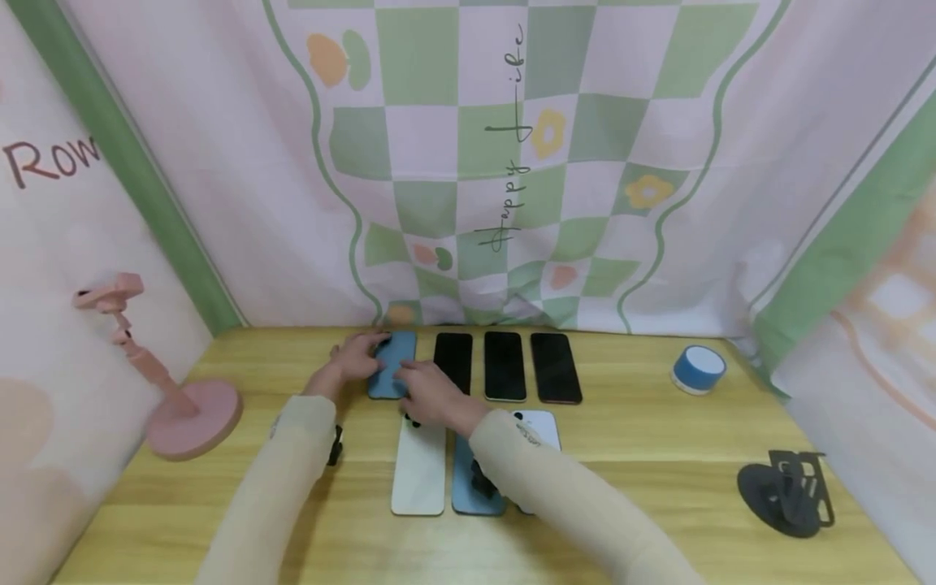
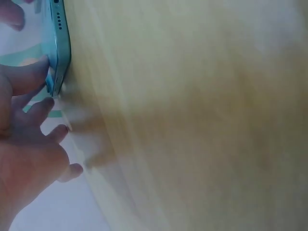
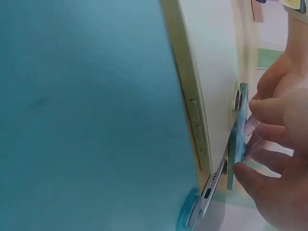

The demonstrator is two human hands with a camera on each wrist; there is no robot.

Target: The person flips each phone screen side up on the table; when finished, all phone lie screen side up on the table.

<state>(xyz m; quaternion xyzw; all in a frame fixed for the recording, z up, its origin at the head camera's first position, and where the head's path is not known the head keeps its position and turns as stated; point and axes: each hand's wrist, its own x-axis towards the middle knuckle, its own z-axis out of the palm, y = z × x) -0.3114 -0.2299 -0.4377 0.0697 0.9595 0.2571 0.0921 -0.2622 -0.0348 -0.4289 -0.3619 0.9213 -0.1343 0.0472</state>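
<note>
Your blue phone [image 1: 395, 351] lay just left of and below frame centre, right grip [image 1: 433, 395] fingers spread at it; couldn't tell whether your left grip [image 1: 357, 357] was clamped. An uneven push could've skidded it into the neighbouring black phone [image 1: 453, 354].

The person wore matching cream sleeves, long on both arms: the left sleeve [image 1: 252, 496] and right sleeve [image 1: 578, 496] each bore a small greyish marking [image 1: 528, 435], too small to read. A black device [image 1: 335, 446] showed beside each cuff. The left hand [image 1: 357, 357] and right hand [image 1: 433, 396] were bare.
</note>
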